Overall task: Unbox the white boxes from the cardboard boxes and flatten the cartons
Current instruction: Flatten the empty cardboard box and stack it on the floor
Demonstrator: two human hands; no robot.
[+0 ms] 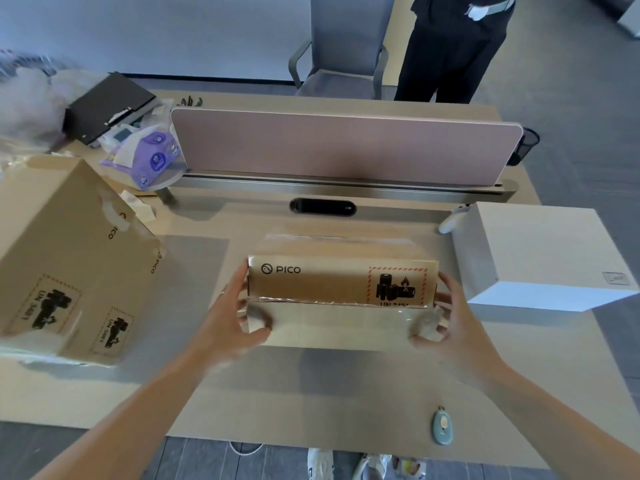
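A brown PICO cardboard box (341, 284) with a red-framed battery label stands in the middle of the desk, its near flap (332, 323) folded down toward me with clear tape along the edge. My left hand (235, 317) grips the box's left end, thumb curled on the flap's corner. My right hand (446, 320) grips the right end the same way. A white box (540, 258) stands on the desk to the right, apart from my hands. A second PICO carton (69, 268) lies tilted at the left.
A pink divider screen (346, 147) runs across the back of the desk. Behind the left carton lie a purple tissue pack (152, 157), a black folder (110, 105) and plastic wrap. A small blue device (442, 426) sits near the front edge. A person stands by a grey chair (346, 53) beyond.
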